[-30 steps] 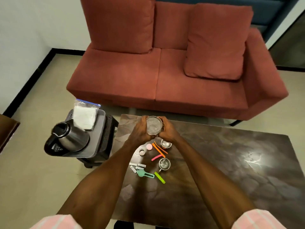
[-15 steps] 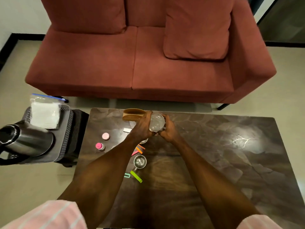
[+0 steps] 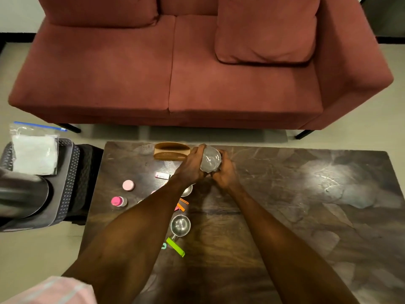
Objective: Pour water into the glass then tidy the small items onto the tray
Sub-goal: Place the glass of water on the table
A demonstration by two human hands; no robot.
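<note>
clear glass (image 3: 210,159) upright, clasped between both hands, beside wooden tray (image 3: 170,151)

The room around me is dim and warm, lit softly from above. Pale glare patches sit on the dark table (image 3: 285,194) toward its right edge, with a small bright streak among them. My forearms throw faint shadows on the tabletop. The kettle (image 3: 19,196) at the left border is smeared with motion blur. The wide lens bows the sofa (image 3: 175,73) and the table's far edge near the corners.
</note>
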